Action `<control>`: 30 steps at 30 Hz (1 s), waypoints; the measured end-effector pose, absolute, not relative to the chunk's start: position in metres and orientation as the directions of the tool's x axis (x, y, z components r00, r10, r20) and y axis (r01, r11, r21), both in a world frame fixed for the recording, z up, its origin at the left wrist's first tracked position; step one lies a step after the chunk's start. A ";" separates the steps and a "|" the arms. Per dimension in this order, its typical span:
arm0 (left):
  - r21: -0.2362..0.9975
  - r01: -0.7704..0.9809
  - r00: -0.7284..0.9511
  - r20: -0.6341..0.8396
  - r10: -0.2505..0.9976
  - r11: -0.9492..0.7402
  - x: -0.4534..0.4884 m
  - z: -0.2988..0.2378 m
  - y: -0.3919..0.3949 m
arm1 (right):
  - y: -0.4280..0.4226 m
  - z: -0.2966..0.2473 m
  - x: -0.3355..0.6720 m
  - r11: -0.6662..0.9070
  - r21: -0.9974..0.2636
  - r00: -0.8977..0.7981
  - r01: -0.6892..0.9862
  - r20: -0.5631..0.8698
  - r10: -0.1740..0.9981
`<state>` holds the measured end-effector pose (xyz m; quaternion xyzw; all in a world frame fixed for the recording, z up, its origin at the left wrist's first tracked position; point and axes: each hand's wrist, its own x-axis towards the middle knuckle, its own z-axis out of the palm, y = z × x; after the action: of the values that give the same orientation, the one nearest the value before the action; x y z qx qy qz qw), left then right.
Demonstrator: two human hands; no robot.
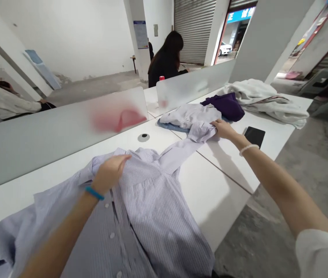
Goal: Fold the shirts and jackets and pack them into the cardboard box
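A lilac pinstriped button-up shirt [152, 200] lies spread across the white desk, its front buttons showing. My left hand [109, 173], with a blue wristband [94, 193], sits at the shirt's shoulder, and its grip is unclear. One long sleeve [181, 152] runs up to my right hand [224, 129], which holds the sleeve's cuff. Beside that hand lies a pale crumpled garment [190, 116] over a blue cloth [171, 126]. A purple garment [224, 106] sits just beyond, and a black phone [254, 136] lies to the right.
A heap of white cloth [268, 102] lies at the far end of the desk. Frosted dividers [60, 131] run along its far side. One person sits at the left [4, 102], and another in black [164, 65] stands beyond. Concrete floor [297, 216] lies past the desk's right edge.
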<state>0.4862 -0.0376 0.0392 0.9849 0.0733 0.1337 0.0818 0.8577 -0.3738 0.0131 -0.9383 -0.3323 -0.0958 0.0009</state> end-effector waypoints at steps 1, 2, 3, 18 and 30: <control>0.151 0.114 0.964 0.222 0.146 -0.982 0.505 0.040 -0.026 | -0.379 0.016 0.851 -0.794 0.082 0.754 0.602 0.268 0.599; 0.116 0.108 0.974 0.188 0.128 -0.987 0.521 0.038 -0.015 | -0.384 0.022 0.846 -0.806 0.097 0.744 0.584 0.333 0.579; 0.078 0.100 0.985 0.133 0.110 -0.992 0.533 0.035 -0.004 | -0.389 0.030 0.843 -0.817 0.110 0.735 0.566 0.382 0.560; -0.379 0.155 0.988 0.046 0.149 -0.912 0.537 0.031 0.065 | -0.444 0.042 0.843 -0.752 0.152 0.729 0.642 -0.424 0.537; -0.059 0.041 0.961 0.274 0.023 -0.997 0.541 -0.053 -0.011 | -0.480 -0.034 0.795 -0.716 -0.110 0.724 0.690 0.110 0.681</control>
<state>0.5411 -0.0107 -0.0533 0.9898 0.0162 0.1380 -0.0321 0.7946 -0.4798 -0.0340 -0.9257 -0.3702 -0.0306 0.0716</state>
